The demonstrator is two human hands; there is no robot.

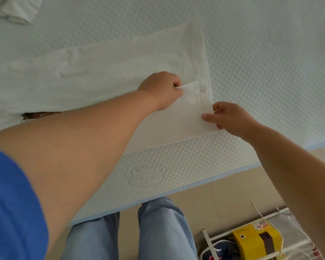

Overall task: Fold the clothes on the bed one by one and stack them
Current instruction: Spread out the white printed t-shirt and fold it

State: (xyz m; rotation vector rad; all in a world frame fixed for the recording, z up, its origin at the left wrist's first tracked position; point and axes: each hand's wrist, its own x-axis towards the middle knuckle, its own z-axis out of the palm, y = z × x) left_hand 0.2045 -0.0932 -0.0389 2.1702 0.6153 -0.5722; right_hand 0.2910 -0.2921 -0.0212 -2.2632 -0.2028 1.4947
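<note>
A white garment lies spread flat across the pale blue textured bed, its hem towards the right. My left hand grips a folded edge of the fabric near the hem, fingers curled around it. Close by on the right, my right hand pinches the near corner of the same folded flap between thumb and fingers. Another crumpled white garment sits at the far left corner of the bed.
The bed's near edge runs diagonally, with an embossed bear on the cover. Below it are my legs in jeans. A white wire rack on the floor holds a yellow box and dark shoes.
</note>
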